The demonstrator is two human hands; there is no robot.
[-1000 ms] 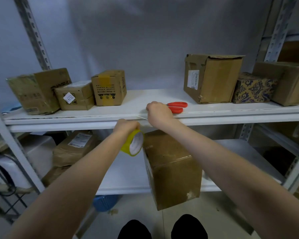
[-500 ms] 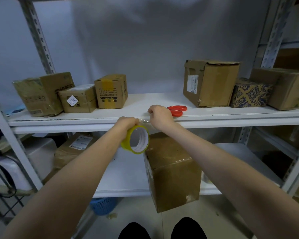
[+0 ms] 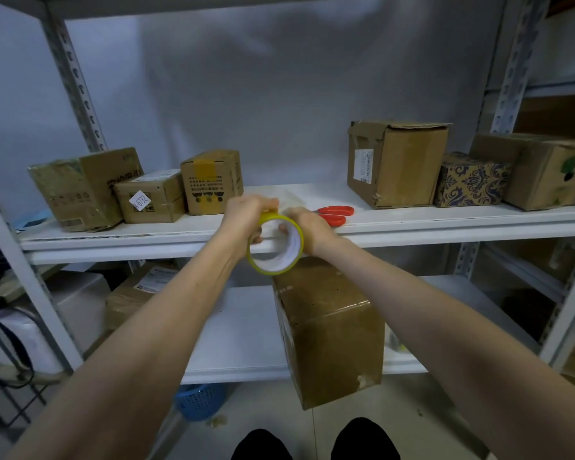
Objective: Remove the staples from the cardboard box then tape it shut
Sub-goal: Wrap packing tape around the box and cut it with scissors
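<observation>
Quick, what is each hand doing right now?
Left hand: grips the yellow tape roll.
Right hand: fingers curled on the same roll, at its rim.

1. A pale grey wall (image 3: 263, 88) stands behind everything, dimly and evenly lit.
2. White metal shelving fills the view: perforated uprights (image 3: 76, 81), an upper shelf (image 3: 445, 224), a lower shelf (image 3: 243, 333).
3. The floor (image 3: 412, 423) beneath is pale and smooth.
</observation>
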